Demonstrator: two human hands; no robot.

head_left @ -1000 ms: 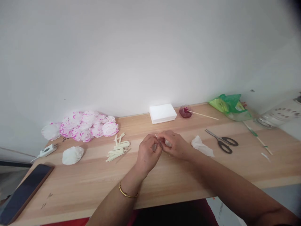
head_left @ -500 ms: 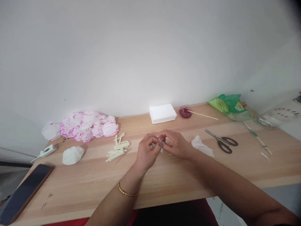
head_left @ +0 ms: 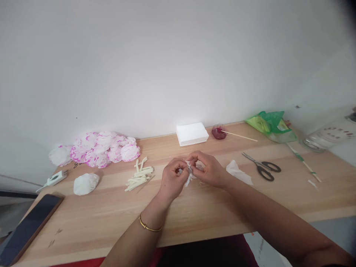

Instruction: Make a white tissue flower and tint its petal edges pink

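My left hand (head_left: 171,180) and my right hand (head_left: 209,170) meet above the middle of the wooden table (head_left: 194,211). Both pinch a small bunched piece of white tissue (head_left: 188,173) held between their fingertips. A gold bangle circles my left wrist. Just left of my hands lies a heap of short cream sticks (head_left: 139,174). A crumpled white tissue (head_left: 237,172) rests to the right of my right hand.
Pink-edged paper flowers (head_left: 102,149) are piled at the back left, with a white paper ball (head_left: 85,183) and a small white device (head_left: 54,179) nearby. A phone (head_left: 26,229) lies front left. A white napkin stack (head_left: 192,134), red dye dish with stick (head_left: 219,132), scissors (head_left: 263,167) and green bag (head_left: 271,125) sit behind and right.
My fingers have worked the tissue, which now shows more between my hands. My hands have stayed in the same place.
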